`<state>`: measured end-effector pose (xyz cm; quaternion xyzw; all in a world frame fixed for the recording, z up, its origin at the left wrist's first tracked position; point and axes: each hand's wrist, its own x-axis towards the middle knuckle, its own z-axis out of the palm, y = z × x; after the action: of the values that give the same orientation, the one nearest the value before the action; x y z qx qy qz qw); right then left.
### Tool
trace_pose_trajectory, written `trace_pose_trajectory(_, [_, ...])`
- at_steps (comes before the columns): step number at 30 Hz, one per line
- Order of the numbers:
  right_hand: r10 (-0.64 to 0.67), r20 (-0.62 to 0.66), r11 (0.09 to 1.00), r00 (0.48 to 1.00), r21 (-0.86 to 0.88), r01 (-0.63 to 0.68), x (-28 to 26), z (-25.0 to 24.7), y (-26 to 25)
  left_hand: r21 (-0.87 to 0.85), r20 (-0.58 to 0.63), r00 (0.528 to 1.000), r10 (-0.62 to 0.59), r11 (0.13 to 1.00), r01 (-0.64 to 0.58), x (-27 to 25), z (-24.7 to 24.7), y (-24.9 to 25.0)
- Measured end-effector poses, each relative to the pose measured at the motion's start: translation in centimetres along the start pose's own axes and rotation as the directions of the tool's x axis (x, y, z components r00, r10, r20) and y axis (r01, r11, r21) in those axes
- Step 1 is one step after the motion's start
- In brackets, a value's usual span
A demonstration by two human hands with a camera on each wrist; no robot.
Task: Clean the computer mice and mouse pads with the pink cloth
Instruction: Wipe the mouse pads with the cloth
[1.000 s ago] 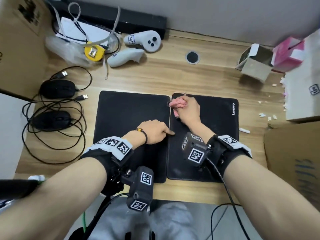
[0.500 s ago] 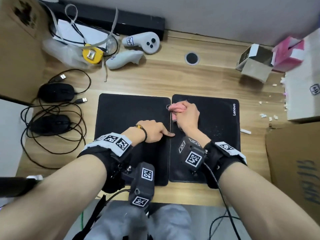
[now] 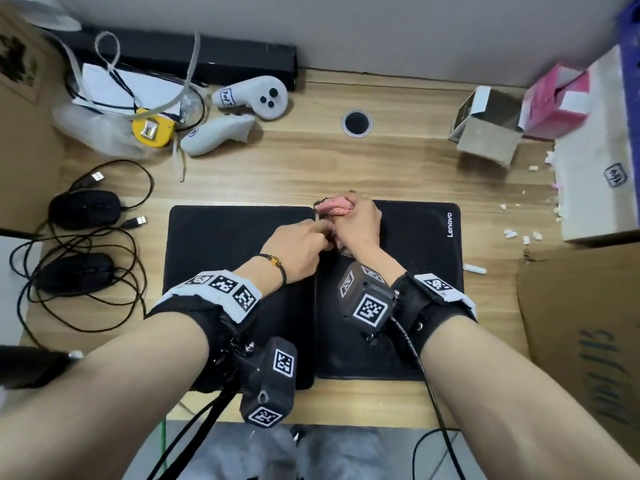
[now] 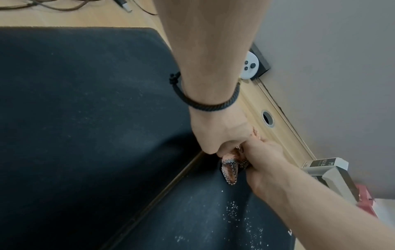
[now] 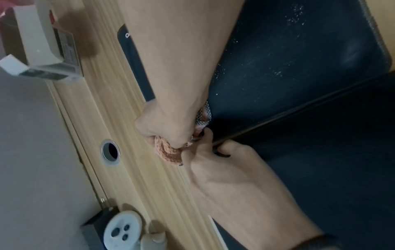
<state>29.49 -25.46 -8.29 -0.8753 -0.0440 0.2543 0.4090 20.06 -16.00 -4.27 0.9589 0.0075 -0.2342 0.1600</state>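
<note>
**Two pads, two mice, one cloth**

The right hand (image 3: 358,225) grips the bunched, knitted pink cloth (image 3: 334,210) at the right mouse pad's (image 3: 420,258) far-left corner. The left hand (image 3: 298,245) seems to pinch its mesh edge. Two flat black pads; two glossy black mice (image 3: 85,209) sit left.

Both forearms reach forward and converge, each wrist strapped with a black band. The right hand (image 3: 358,225) is fisted, knuckles away from the body. The left hand (image 3: 298,245) meets it from its left, fingers curled, fingertips against the right fist.
</note>
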Motion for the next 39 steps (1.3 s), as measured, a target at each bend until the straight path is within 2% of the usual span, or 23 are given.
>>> trace_pose_trajectory(4, [0.056,-0.094,0.998,0.994,0.039,-0.052,1.1,-4.1,2.1,0.095,0.034,0.999,-0.031,0.995,0.027,0.7,-0.7,0.3])
trace_pose_trajectory(6, [0.072,-0.197,0.997,0.978,0.032,-0.067,1.6,-7.0,3.6,0.081,0.03,0.998,-0.051,0.996,0.049,1.0,-0.6,0.4])
trace_pose_trajectory(8, [0.128,-0.244,0.991,0.961,0.078,-0.112,1.5,-9.3,4.4,0.036,0.029,0.997,-0.068,0.997,0.067,1.1,-0.7,0.3])
trace_pose_trajectory(10, [0.174,-0.269,0.983,0.947,0.112,-0.149,1.4,-10.1,4.6,-0.007,0.022,0.997,-0.077,0.997,0.077,1.0,-0.9,0.2])
trace_pose_trajectory(12, [0.167,-0.306,0.985,0.937,0.099,-0.143,1.5,-9.1,4.3,0.008,0.01,0.996,-0.09,0.996,0.09,0.7,-0.8,0.1])
trace_pose_trajectory(13, [0.16,-0.298,0.986,0.941,0.084,-0.141,1.6,-8.2,3.9,0.028,0.004,0.995,-0.097,0.995,0.096,0.4,-0.7,-0.1])
trace_pose_trajectory(18, [0.051,-0.098,0.999,0.994,-0.003,-0.052,0.7,-2.1,1.8,0.093,0.013,0.996,-0.09,0.992,0.088,-0.7,-0.4,-1.0])
trace_pose_trajectory(22, [-0.042,0.037,0.997,0.998,-0.07,0.045,-1.1,-2.7,1.6,0.05,0.015,0.992,-0.122,0.991,0.121,0.0,-0.9,-0.9])
trace_pose_trajectory(25, [-0.067,0.025,0.995,0.997,-0.077,0.069,-2.0,-4.5,3.3,0.051,0.043,0.991,-0.125,0.991,0.123,0.1,-1.2,-1.0])
trace_pose_trajectory(30, [-0.01,-0.149,0.995,0.989,-0.105,-0.005,-2.8,-7.6,6.9,0.064,0.045,0.989,-0.138,0.989,0.135,-0.7,-1.0,-0.7])
trace_pose_trajectory(34, [0.033,-0.239,0.989,0.97,-0.132,-0.066,-3.7,-7.6,8.2,0.108,0.114,0.983,-0.145,0.985,0.133,-1.9,-0.5,-0.6])
trace_pose_trajectory(36, [0.032,-0.195,0.99,0.98,-0.127,-0.058,-4.5,-5.9,7.3,0.134,0.145,0.977,-0.156,0.981,0.137,-2.4,-0.2,-0.5])
trace_pose_trajectory(39, [-0.074,-0.035,0.989,0.997,-0.134,0.069,-6.9,-2.2,5.5,0.139,0.161,0.973,-0.165,0.98,0.143,-3.0,0.3,-0.6])
